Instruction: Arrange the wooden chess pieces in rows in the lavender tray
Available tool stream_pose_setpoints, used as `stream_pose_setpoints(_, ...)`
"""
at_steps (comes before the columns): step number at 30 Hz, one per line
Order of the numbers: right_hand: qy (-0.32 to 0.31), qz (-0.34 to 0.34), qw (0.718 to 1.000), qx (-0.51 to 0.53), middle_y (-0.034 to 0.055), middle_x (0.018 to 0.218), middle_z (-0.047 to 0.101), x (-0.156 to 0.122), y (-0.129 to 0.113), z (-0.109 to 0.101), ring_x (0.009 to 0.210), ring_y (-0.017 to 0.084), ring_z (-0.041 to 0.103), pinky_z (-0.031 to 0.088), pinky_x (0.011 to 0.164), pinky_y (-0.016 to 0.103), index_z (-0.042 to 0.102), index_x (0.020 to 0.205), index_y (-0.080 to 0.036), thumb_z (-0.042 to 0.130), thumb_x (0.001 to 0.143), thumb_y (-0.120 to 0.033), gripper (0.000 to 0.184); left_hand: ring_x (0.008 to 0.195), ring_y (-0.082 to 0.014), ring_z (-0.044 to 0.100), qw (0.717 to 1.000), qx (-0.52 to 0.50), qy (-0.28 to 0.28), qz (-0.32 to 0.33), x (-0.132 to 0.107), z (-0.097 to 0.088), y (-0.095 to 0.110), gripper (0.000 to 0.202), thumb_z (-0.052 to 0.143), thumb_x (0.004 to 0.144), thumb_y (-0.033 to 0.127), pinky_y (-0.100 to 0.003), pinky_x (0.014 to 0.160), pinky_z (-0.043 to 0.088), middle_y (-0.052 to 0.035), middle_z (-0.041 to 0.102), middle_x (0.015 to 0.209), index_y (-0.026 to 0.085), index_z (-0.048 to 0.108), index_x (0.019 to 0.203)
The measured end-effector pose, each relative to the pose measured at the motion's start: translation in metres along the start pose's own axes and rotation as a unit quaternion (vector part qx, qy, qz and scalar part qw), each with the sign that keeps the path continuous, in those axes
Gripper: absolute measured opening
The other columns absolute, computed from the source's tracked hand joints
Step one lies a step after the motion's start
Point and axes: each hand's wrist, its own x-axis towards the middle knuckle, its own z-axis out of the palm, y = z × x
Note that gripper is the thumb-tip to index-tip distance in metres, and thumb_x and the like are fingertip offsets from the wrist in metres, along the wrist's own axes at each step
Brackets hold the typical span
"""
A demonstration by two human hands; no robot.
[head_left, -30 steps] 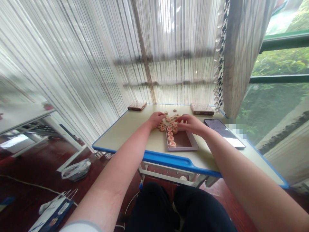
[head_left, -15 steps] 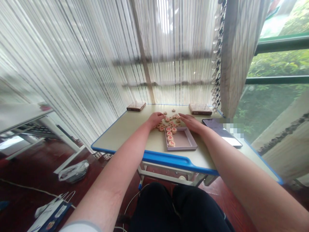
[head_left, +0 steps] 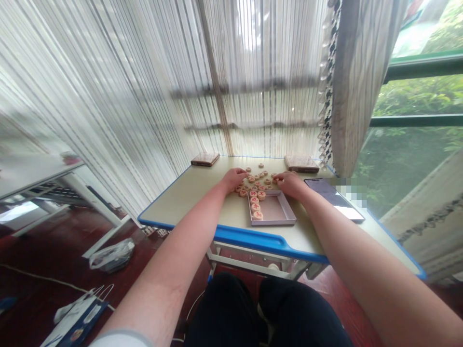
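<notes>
Round wooden chess pieces point(head_left: 258, 179) with red marks lie scattered in the middle of a beige, blue-edged table point(head_left: 188, 200). A shallow pale box tray point(head_left: 275, 212) sits near the front edge and holds several pieces along its left side. My left hand point(head_left: 234, 177) rests curled at the left of the pile, touching pieces. Just beyond the tray's far right corner, my right hand point(head_left: 289, 182) has its fingers pinched together on a piece at the right of the pile.
A dark phone point(head_left: 334, 198) lies to the right of the tray. Two flat wooden boxes point(head_left: 205, 159) point(head_left: 301, 164) sit at the table's far edge by the curtains. Bags point(head_left: 112, 254) lie on the red floor at left, beside a white desk point(head_left: 32, 173).
My right hand has drawn back from over the pile and the tray to the pile's right side, its fingers closing. My left hand has stayed in place.
</notes>
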Motion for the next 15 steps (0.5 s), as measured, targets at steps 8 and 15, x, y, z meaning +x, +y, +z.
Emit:
stream_pose_setpoints(8,0.000,0.042,0.999,0.005,0.0080,0.085,0.070,-0.0035,-0.0014,-0.0063,0.081,0.023,0.062,0.044,0.075,0.030,0.072,0.088,-0.021,0.056,0.073,-0.039,0.029,0.062,-0.0122,0.051,1.000,0.011,-0.002,0.005,0.0002,-0.0005,-0.0005,0.033,0.062,0.066,0.040,-0.025,0.057,0.040,-0.0037,0.062,0.072,0.013,0.066,0.085)
stream_pose_setpoints(15,0.001,0.058,0.998,0.037,0.0072,0.089,0.070,-0.0040,-0.0016,-0.0061,0.083,0.023,0.061,0.044,0.074,0.030,0.069,0.100,-0.020,0.054,0.074,-0.045,0.039,0.061,-0.0122,0.051,1.000,0.004,-0.004,0.001,-0.0008,-0.0007,0.0003,0.033,0.062,0.066,0.039,-0.025,0.056,0.040,-0.0040,0.063,0.073,0.013,0.066,0.086)
